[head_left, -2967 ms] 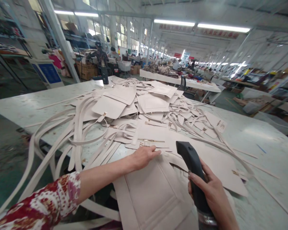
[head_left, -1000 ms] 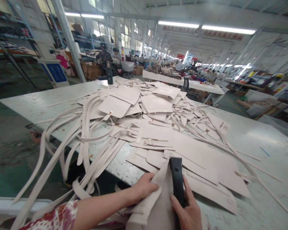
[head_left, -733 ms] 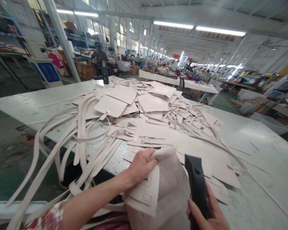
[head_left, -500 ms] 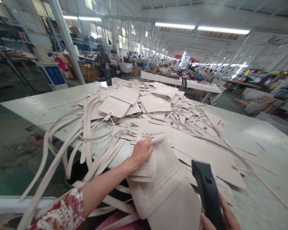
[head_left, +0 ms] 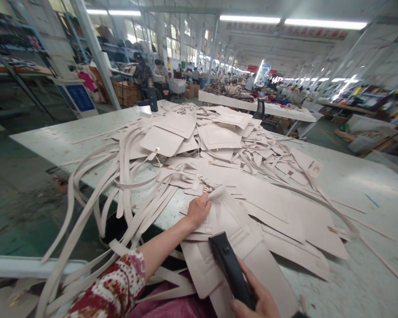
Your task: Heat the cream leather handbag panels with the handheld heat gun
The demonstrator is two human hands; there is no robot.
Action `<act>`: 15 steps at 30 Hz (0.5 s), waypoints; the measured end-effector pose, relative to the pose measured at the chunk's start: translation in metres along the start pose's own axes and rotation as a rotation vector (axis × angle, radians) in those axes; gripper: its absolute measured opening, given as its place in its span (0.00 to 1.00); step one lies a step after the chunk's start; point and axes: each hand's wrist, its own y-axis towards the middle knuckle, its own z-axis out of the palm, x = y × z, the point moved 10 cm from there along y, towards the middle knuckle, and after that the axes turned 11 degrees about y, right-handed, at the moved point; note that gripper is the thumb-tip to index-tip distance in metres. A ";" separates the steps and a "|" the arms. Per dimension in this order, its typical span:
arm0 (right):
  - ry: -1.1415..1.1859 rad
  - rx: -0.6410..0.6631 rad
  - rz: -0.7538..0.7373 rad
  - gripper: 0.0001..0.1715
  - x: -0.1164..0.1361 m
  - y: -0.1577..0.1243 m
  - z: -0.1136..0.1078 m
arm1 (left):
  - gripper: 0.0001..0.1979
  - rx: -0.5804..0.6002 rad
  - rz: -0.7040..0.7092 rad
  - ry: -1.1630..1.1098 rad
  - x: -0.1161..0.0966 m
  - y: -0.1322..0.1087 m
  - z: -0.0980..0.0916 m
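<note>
My left hand [head_left: 198,210] is closed on the raised edge of a pale beige bag panel [head_left: 234,212], which looks like leather and slopes down toward my lap. In my right hand [head_left: 257,295] is a black handheld tool [head_left: 230,265], shaped like a hair clipper. Its head lies over the panel's stitched part, below my left hand; whether it touches the surface I cannot tell. Just beyond my left fingers, a small gold-coloured buckle [head_left: 202,178] rests on the pile.
Beige panels [head_left: 222,134] and long straps [head_left: 122,176] heap over the pale table [head_left: 368,185]; several straps hang off its left edge. A dark bottle-like object [head_left: 151,96] stands at the far edge. Beyond are another worktable [head_left: 285,112], a metal post [head_left: 97,55] and people at work.
My right hand has brought the black tool leftward, from beside the panel to over it. My left hand keeps its grip on the panel edge. The view has shifted slightly.
</note>
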 end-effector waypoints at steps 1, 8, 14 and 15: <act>-0.048 0.021 0.014 0.45 0.003 0.004 0.006 | 0.09 0.003 -0.003 -0.006 0.001 0.000 0.002; -0.153 -0.002 0.078 0.43 0.027 0.025 0.029 | 0.08 0.023 -0.017 -0.103 0.006 -0.001 0.006; -0.098 -0.239 -0.138 0.42 0.047 0.012 -0.017 | 0.05 0.057 0.010 -0.204 0.001 -0.011 0.005; -0.085 -0.254 -0.161 0.39 0.046 0.009 -0.022 | 0.05 0.062 0.015 -0.219 0.000 -0.011 0.004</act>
